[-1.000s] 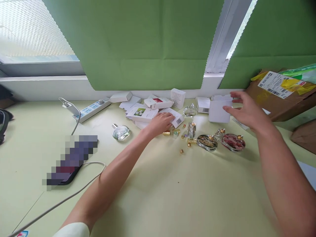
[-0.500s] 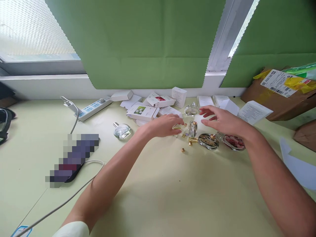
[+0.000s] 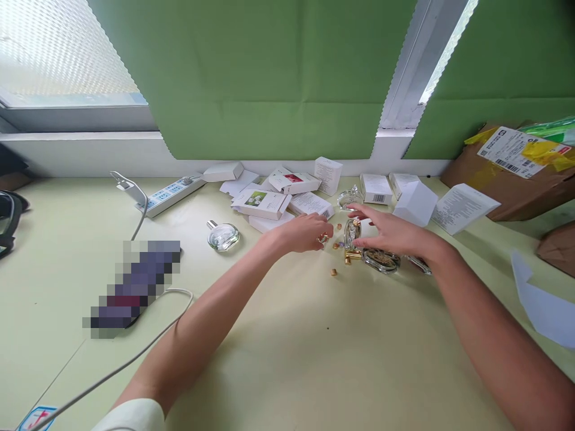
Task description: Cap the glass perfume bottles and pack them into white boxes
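My left hand [image 3: 304, 232] rests on the pale green table [image 3: 287, 347] with its fingers curled round a small gold cap at its tips. My right hand [image 3: 390, 232] reaches in from the right, thumb and fingers closing on a small upright glass perfume bottle [image 3: 351, 232]. Loose gold caps [image 3: 333, 272] lie scattered just below both hands. A flat oval bottle with a dark gold pattern [image 3: 381, 260] lies under my right wrist. A round clear bottle [image 3: 223, 236] stands apart to the left.
Several small white boxes [image 3: 261, 203] are heaped along the back by the window ledge. A power strip [image 3: 171, 193] with a white cable, a blurred phone [image 3: 135, 287], a brown parcel [image 3: 516, 173] at right and loose white paper [image 3: 545, 305] are also here.
My right hand let go of a white box at the right and came left to the small upright bottle. My left hand drew back from the boxes to the gold caps.
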The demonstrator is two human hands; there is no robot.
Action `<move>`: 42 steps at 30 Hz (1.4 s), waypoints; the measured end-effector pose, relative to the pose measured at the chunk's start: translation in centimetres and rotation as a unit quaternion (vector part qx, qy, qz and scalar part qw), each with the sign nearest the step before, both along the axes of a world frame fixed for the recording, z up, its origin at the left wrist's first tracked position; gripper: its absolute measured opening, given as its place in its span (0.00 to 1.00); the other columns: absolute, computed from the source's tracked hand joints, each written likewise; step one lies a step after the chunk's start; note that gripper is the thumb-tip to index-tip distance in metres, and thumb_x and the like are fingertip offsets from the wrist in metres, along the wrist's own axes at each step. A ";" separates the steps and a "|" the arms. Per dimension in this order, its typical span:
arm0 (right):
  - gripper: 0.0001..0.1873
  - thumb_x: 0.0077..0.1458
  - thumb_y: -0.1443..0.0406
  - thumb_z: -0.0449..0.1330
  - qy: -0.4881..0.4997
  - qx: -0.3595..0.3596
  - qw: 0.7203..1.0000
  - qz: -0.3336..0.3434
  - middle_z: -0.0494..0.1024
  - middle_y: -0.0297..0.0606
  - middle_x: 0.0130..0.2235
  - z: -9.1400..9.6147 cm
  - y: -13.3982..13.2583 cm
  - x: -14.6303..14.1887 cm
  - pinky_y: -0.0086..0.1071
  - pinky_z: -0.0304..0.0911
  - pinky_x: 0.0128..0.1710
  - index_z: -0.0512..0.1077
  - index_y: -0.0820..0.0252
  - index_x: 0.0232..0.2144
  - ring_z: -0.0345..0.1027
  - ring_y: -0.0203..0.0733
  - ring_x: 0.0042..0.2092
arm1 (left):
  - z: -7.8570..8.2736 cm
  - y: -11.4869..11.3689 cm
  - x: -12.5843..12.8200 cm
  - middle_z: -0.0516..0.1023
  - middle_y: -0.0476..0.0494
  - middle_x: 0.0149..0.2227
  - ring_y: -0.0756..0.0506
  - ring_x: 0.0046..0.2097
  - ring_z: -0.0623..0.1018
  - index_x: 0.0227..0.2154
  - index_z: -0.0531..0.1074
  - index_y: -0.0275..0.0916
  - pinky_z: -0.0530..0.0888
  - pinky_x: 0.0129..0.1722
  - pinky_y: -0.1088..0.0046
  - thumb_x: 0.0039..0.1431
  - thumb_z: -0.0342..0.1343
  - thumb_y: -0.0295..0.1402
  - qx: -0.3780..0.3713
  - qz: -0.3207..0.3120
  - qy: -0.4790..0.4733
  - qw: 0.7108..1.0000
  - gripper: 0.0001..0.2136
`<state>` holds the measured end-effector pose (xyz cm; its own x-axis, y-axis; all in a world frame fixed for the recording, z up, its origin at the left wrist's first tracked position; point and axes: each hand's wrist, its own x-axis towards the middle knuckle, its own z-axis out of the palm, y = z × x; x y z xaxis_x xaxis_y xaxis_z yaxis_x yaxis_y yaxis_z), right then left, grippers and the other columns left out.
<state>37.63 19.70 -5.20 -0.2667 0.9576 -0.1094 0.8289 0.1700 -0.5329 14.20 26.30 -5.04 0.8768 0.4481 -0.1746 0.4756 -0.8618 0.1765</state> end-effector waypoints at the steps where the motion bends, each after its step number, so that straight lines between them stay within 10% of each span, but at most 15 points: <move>1: 0.43 0.51 0.49 0.61 -0.003 0.002 1.000 -0.008 0.66 0.38 0.63 -0.1 0.1 0.0 0.49 0.62 0.56 0.50 0.41 0.66 0.59 0.54 0.63 | -0.2 -0.2 0.2 0.72 0.42 0.48 0.42 0.48 0.72 0.48 0.72 0.41 0.66 0.43 0.69 0.60 0.56 0.31 0.007 -0.001 -0.003 1.000 0.13; 18: 0.41 0.53 0.47 0.59 -0.209 0.093 0.963 -0.139 0.78 0.50 0.46 -0.3 -0.3 -4.1 0.48 0.59 0.50 0.58 0.63 0.62 0.69 0.59 0.51 | -3.6 -1.4 2.2 0.70 0.35 0.46 0.39 0.49 0.66 0.38 0.75 0.35 0.62 0.45 0.62 0.64 0.49 0.33 0.160 0.008 -0.065 0.985 0.11; 30: 0.32 0.57 0.59 0.57 -0.244 0.093 0.959 -0.114 0.79 0.47 0.41 -0.7 -0.5 -4.1 0.52 0.49 0.59 0.58 0.65 0.61 0.70 0.55 0.49 | 0.8 -0.1 -0.2 0.71 0.43 0.43 0.43 0.47 0.69 0.36 0.73 0.39 0.64 0.46 0.65 0.61 0.51 0.35 0.095 0.068 -0.141 0.983 0.08; 42: 0.37 0.58 0.57 0.58 -0.054 0.072 0.985 -0.145 0.79 0.43 0.47 0.9 -0.3 -3.0 0.53 0.51 0.60 0.52 0.57 0.66 0.72 0.51 0.48 | 3.9 -0.3 -1.5 0.72 0.46 0.41 0.46 0.45 0.71 0.36 0.71 0.40 0.67 0.42 0.70 0.61 0.53 0.36 0.031 0.123 -0.264 0.956 0.06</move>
<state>34.63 19.39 -4.27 0.0260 0.9995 0.0206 0.9044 -0.0147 -0.4264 12.67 26.03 -1.16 0.7024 0.6471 0.2964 0.5240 -0.7520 0.3999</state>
